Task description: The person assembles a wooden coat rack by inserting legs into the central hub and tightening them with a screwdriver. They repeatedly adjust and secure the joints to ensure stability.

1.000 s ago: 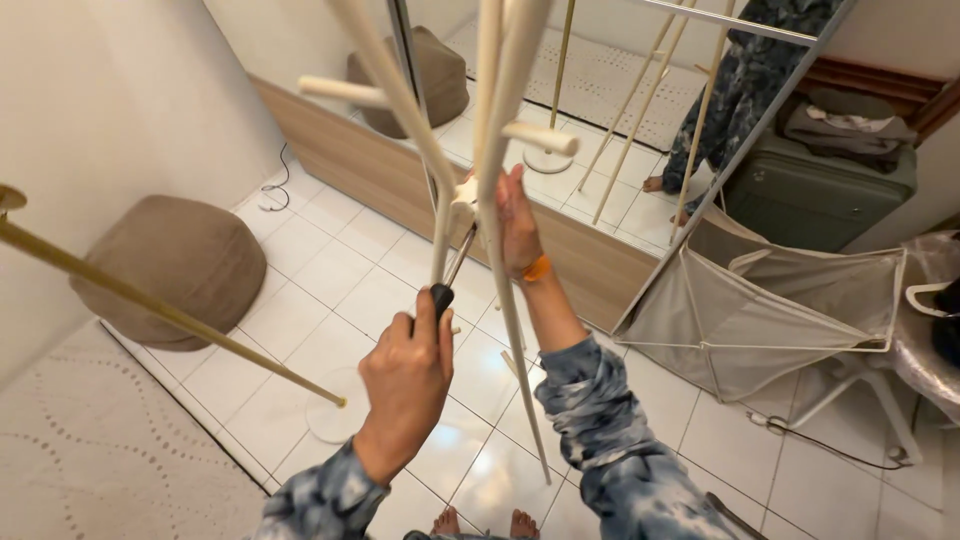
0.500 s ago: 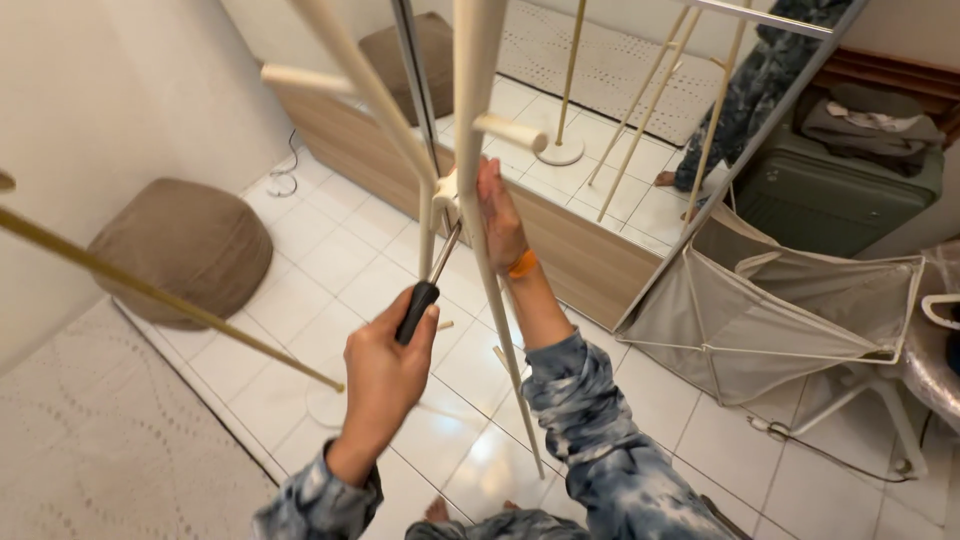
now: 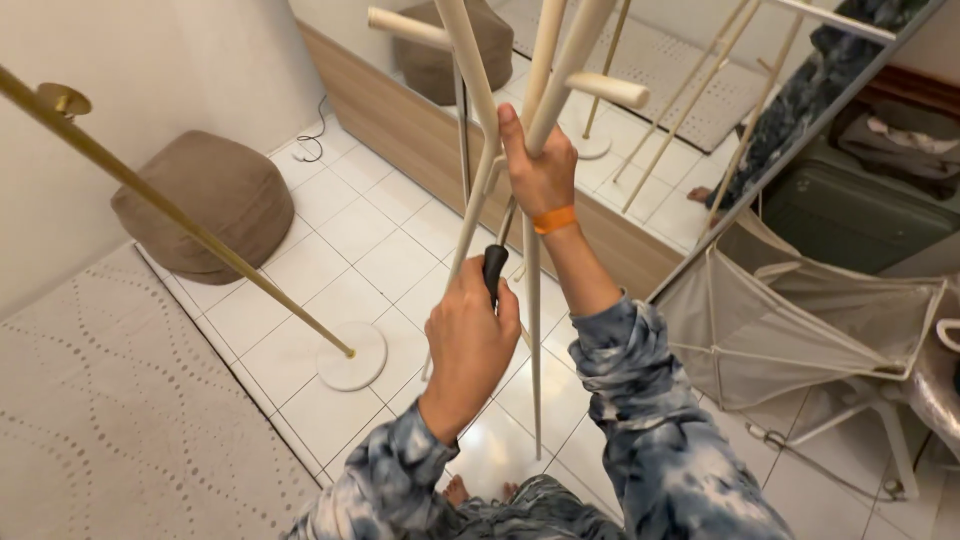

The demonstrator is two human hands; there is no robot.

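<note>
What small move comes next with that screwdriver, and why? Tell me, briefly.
Probably keep turning the screwdriver at the joint. The left hand grips its black handle with the shaft aimed up where the cream wooden poles cross, while the right hand clamps those poles together. The screw itself is hidden.

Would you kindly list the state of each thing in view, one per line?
Left hand: closed around a black tool handle, raised toward the stand's joint.
Right hand: gripping a pale wooden coat stand where its poles cross.
Brass pole: leaning, on a round white base.
Brown pouf: resting on the tiles.
Fabric hamper: open.
</note>
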